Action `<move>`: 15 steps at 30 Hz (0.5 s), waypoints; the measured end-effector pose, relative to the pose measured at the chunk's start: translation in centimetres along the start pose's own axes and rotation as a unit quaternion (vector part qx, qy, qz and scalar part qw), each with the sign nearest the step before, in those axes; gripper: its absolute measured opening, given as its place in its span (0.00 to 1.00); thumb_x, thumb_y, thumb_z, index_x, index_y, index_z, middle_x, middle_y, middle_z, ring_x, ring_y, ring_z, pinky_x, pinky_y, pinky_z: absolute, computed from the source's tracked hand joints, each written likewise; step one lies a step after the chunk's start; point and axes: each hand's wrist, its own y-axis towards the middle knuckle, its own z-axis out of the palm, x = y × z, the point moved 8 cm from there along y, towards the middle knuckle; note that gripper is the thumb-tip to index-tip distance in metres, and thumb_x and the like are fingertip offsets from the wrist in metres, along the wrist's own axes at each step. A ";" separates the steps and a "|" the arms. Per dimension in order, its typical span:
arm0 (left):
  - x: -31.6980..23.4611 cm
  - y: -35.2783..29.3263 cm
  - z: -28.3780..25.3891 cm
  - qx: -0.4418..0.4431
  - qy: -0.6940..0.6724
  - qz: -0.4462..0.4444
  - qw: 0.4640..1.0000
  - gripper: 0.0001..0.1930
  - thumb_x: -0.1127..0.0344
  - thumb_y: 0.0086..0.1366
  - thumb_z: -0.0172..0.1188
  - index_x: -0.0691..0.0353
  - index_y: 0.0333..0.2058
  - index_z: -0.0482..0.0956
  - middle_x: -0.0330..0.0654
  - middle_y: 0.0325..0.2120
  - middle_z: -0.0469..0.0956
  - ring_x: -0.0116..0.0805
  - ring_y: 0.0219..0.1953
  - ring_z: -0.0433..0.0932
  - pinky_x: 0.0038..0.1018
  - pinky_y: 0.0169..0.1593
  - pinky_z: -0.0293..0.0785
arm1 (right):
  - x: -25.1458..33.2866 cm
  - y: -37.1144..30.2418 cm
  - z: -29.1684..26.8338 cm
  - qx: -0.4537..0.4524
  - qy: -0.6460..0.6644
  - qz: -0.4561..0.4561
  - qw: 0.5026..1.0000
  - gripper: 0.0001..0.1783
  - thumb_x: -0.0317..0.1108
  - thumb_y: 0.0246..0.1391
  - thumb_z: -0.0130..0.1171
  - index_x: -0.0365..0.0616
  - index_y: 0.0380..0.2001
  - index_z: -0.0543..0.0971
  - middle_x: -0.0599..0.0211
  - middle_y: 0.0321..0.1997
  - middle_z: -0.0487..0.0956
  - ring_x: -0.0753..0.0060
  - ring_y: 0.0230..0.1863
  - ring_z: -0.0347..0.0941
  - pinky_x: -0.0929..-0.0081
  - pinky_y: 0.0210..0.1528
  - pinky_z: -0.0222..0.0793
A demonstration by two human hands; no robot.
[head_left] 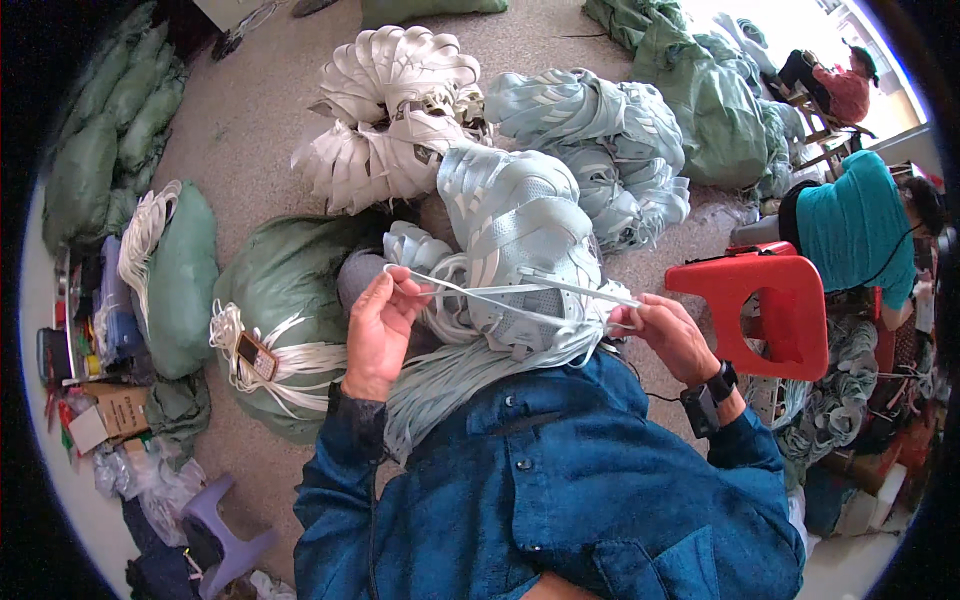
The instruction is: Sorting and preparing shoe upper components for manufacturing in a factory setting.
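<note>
My left hand [383, 335] pinches one end of a thin pale shoelace [455, 288] between thumb and fingers. Across from it, my right hand [668, 332] grips the lace's other side, so strands stretch between the two hands. Just beneath them lies a pale blue shoe upper [535, 300] with eyelets, the nearest of a stacked row of such uppers [525, 195]. The lace crosses over this upper; whether it runs through the eyelets I cannot tell. A thick bunch of loose pale laces [440, 395] spreads across my lap under the hands.
Beyond lie bundled white uppers [395, 80] and more light blue ones [600, 120]. On a green sack [290, 265] at left rest white laces and a phone [256, 356]. A red plastic chair [755, 305] stands right, near a person in teal [855, 225]. A purple stool [225, 540] is lower left.
</note>
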 end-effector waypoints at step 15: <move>2.9 -1.3 6.0 0.081 0.655 0.156 0.734 0.31 0.66 0.57 0.66 0.71 0.57 0.65 0.56 0.53 0.68 0.54 0.57 0.68 0.38 0.62 0.64 | 3.3 1.8 0.2 0.020 -0.160 -0.137 0.977 0.15 0.33 0.65 0.46 0.34 0.33 0.78 0.65 0.34 0.80 0.75 0.38 0.75 0.75 0.44 0.70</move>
